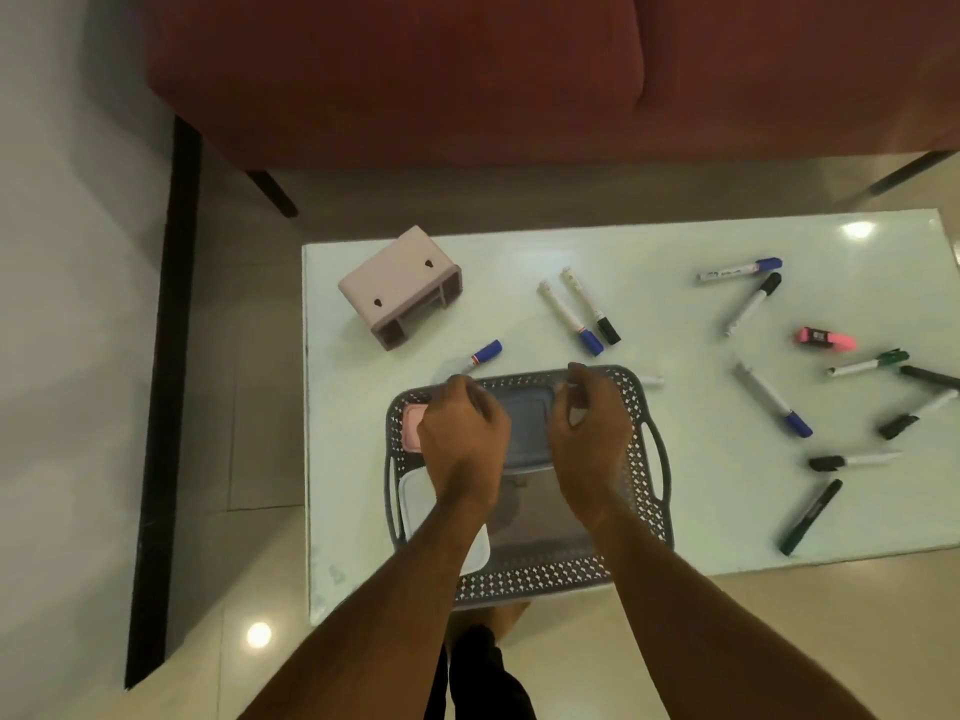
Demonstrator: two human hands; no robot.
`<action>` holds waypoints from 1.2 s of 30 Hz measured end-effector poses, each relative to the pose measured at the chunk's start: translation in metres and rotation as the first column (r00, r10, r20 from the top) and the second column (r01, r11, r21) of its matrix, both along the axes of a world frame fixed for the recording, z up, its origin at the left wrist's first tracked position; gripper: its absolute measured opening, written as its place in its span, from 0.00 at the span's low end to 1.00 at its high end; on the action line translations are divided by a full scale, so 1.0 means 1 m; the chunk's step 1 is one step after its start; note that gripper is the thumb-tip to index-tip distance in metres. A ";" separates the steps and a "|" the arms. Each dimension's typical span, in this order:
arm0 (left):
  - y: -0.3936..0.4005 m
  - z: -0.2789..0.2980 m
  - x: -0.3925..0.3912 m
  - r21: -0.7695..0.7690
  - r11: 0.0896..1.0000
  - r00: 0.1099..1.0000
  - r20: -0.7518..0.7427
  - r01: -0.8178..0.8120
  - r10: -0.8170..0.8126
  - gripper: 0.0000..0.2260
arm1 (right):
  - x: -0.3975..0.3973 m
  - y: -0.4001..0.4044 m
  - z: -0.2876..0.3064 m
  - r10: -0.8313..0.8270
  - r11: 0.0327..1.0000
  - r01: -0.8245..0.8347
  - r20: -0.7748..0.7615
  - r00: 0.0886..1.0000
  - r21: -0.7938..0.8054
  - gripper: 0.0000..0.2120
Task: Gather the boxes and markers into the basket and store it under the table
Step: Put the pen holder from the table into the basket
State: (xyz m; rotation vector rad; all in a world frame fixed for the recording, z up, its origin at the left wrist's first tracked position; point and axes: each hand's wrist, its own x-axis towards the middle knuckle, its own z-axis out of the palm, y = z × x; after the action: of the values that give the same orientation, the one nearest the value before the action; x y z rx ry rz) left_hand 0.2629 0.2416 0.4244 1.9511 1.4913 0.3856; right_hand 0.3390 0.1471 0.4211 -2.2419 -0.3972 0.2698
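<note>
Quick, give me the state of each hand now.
Left hand: fingers curled over the basket; its grip cannot be told.
Right hand: same, cannot be told.

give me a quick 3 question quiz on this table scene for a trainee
1. True or false: every marker is already in the basket.
2. Which thing lies inside the basket? A) pink highlighter B) white box C) pink holder
3. Fill in: both hands hover over the ____ box.

Key:
1. False. Markers lie on the table, such as the blue-capped one to the right of the basket.
2. B. The white box sits at the basket's near left; the highlighter and the holder are on the table.
3. Grey. The left hand and the right hand are over the grey box.
</note>
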 end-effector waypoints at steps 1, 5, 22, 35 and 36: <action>0.008 0.002 0.001 0.026 0.999 0.997 0.068 -0.023 0.021 0.05 | 0.004 0.011 0.001 0.018 1.000 -0.017 -0.018 1.000 0.015 0.12; 0.048 0.004 0.004 0.068 0.985 0.955 0.261 -0.161 0.138 0.14 | 0.023 0.066 0.001 0.099 0.988 -0.087 -0.093 0.991 0.128 0.20; 0.129 -0.061 -0.005 -0.326 0.922 0.878 0.353 -0.208 0.322 0.18 | 0.050 0.193 -0.034 0.347 0.932 -0.261 -0.412 0.843 0.252 0.26; 0.147 -0.050 0.004 -0.089 0.977 0.927 0.309 -0.194 0.212 0.19 | 0.044 0.176 -0.020 0.230 0.948 -0.163 -0.235 0.944 0.274 0.17; 0.145 -0.046 0.004 -0.064 0.980 0.931 0.306 -0.188 0.199 0.20 | 0.044 0.172 -0.016 0.210 0.949 -0.140 -0.234 0.949 0.283 0.16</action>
State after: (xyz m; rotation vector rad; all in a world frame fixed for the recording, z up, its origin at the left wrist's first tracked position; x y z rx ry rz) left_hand 0.2672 0.3865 0.3783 1.6297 1.4720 0.7159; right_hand 0.3827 0.3188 0.4052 -1.8810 -0.4627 0.5675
